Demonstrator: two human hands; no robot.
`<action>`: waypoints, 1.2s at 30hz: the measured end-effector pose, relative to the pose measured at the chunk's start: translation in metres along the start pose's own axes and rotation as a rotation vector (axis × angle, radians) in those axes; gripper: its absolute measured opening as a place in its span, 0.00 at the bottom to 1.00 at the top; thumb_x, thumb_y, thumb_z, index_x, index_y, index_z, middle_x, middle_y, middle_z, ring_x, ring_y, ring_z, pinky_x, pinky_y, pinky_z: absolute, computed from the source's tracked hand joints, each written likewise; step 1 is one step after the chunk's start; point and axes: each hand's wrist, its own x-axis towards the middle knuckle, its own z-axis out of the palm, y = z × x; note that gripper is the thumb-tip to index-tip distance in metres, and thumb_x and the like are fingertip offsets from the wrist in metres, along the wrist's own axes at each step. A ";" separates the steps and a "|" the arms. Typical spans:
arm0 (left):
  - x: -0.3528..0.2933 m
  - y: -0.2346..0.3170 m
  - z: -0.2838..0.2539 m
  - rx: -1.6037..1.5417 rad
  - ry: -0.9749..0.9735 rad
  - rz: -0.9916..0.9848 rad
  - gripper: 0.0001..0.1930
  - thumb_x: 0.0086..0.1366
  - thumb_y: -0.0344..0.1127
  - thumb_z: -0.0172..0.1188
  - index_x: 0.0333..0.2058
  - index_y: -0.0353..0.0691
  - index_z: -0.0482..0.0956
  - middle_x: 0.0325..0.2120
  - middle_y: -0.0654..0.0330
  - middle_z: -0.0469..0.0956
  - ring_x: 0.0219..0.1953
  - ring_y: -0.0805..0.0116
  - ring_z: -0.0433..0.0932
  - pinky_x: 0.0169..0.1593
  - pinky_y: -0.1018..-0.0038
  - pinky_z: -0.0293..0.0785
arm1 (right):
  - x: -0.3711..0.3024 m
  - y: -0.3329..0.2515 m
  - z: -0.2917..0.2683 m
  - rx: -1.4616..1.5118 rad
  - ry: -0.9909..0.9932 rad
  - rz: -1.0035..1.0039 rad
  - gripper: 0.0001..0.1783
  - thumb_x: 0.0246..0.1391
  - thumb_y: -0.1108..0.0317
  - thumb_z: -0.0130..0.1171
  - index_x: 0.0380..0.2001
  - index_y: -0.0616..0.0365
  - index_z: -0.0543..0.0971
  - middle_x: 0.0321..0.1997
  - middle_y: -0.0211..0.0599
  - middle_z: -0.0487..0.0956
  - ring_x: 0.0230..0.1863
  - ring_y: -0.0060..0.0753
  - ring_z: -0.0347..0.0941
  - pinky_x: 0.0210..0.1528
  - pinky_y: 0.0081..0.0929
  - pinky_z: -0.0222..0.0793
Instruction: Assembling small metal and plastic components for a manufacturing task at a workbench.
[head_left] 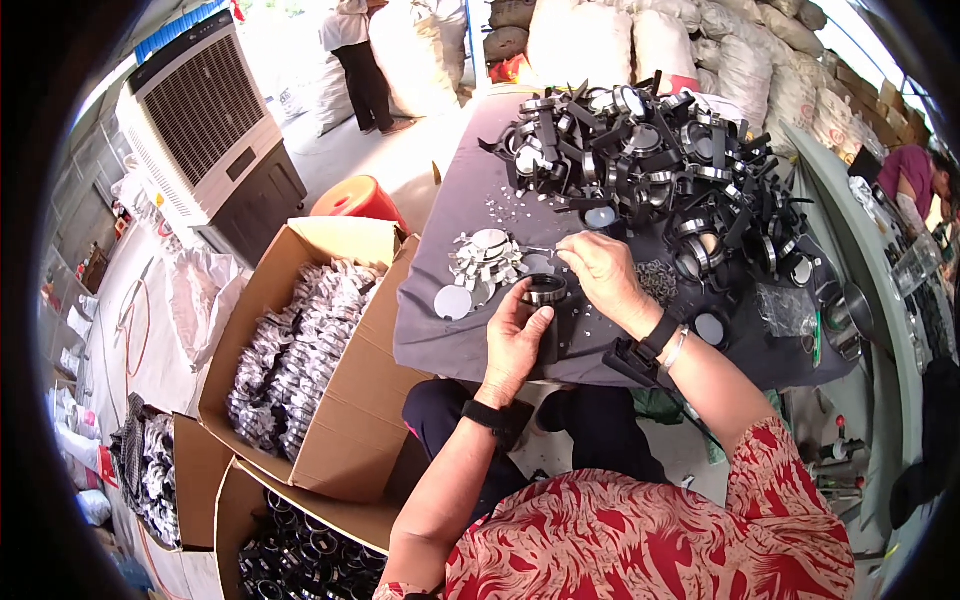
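My left hand (513,338) is closed around a black round housing (545,289) with a shiny ring at its top, held upright over the near edge of the cloth-covered table. Above and to the right of it, my right hand (603,272) pinches a thin metal piece (540,250); its exact kind is too small to make out. Close to my fingers lies a heap of small white and silvery pieces (484,262), with a pale disc (453,302) beside it. Beyond my right hand rises a big pile of black round parts with strap-like arms (640,140).
Small metal bits (656,281) lie right of my right hand, near a clear plastic bag (785,310). On the left stand a cardboard box (345,420) of wrapped parts, an orange-red stool (358,200) and an air cooler (215,120). Other people are at the back and far right.
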 end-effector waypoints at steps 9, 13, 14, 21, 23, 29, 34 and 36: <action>0.001 -0.011 0.010 0.266 -0.015 0.060 0.39 0.56 0.30 0.64 0.64 0.40 0.52 0.22 0.66 0.71 0.26 0.81 0.68 0.34 0.83 0.69 | -0.038 0.002 -0.001 -0.127 -0.077 -0.097 0.04 0.46 0.74 0.59 0.28 0.59 0.75 0.30 0.36 0.78 0.32 0.41 0.75 0.32 0.33 0.72; 0.000 -0.012 0.006 0.218 -0.042 0.054 0.39 0.57 0.30 0.64 0.63 0.39 0.53 0.27 0.64 0.73 0.28 0.79 0.70 0.36 0.82 0.70 | -0.041 0.003 0.006 -0.101 -0.130 -0.148 0.06 0.44 0.76 0.60 0.29 0.61 0.76 0.33 0.37 0.79 0.34 0.40 0.76 0.34 0.31 0.74; -0.001 -0.011 0.007 0.171 -0.056 0.051 0.37 0.58 0.28 0.63 0.63 0.38 0.55 0.30 0.63 0.73 0.31 0.79 0.70 0.38 0.82 0.70 | -0.041 0.003 0.006 -0.097 -0.134 -0.146 0.06 0.44 0.76 0.60 0.29 0.61 0.76 0.33 0.37 0.79 0.34 0.40 0.76 0.34 0.31 0.74; -0.001 -0.004 0.008 0.154 -0.099 -0.027 0.30 0.58 0.24 0.60 0.60 0.35 0.61 0.33 0.63 0.74 0.35 0.79 0.71 0.42 0.82 0.69 | -0.047 0.001 0.004 -0.039 -0.122 -0.131 0.06 0.43 0.77 0.60 0.29 0.62 0.77 0.32 0.38 0.79 0.34 0.40 0.78 0.34 0.30 0.75; 0.000 -0.002 0.015 0.103 -0.111 -0.014 0.24 0.60 0.25 0.57 0.56 0.36 0.66 0.28 0.69 0.73 0.26 0.85 0.65 0.27 0.87 0.61 | -0.050 0.001 0.004 0.031 -0.066 -0.063 0.06 0.43 0.78 0.59 0.29 0.62 0.77 0.31 0.39 0.80 0.33 0.39 0.78 0.33 0.30 0.76; 0.001 0.006 0.018 0.039 -0.044 -0.038 0.16 0.60 0.25 0.55 0.48 0.38 0.70 0.24 0.72 0.73 0.21 0.87 0.64 0.22 0.88 0.58 | -0.059 0.004 0.014 0.083 -0.030 -0.042 0.06 0.45 0.76 0.54 0.30 0.58 0.75 0.33 0.37 0.79 0.35 0.41 0.77 0.33 0.32 0.75; 0.003 0.005 0.012 0.112 -0.038 -0.096 0.14 0.60 0.24 0.53 0.46 0.40 0.71 0.22 0.71 0.71 0.18 0.86 0.61 0.20 0.87 0.56 | -0.077 -0.004 -0.013 0.011 -0.010 0.104 0.05 0.50 0.73 0.54 0.32 0.57 0.75 0.32 0.38 0.77 0.31 0.45 0.76 0.31 0.35 0.73; 0.003 0.007 0.014 0.118 -0.029 -0.098 0.14 0.61 0.25 0.52 0.46 0.40 0.71 0.20 0.71 0.70 0.17 0.86 0.60 0.19 0.87 0.55 | -0.086 -0.003 -0.038 -0.096 0.001 0.205 0.04 0.51 0.71 0.55 0.31 0.57 0.75 0.29 0.39 0.76 0.29 0.46 0.75 0.29 0.36 0.72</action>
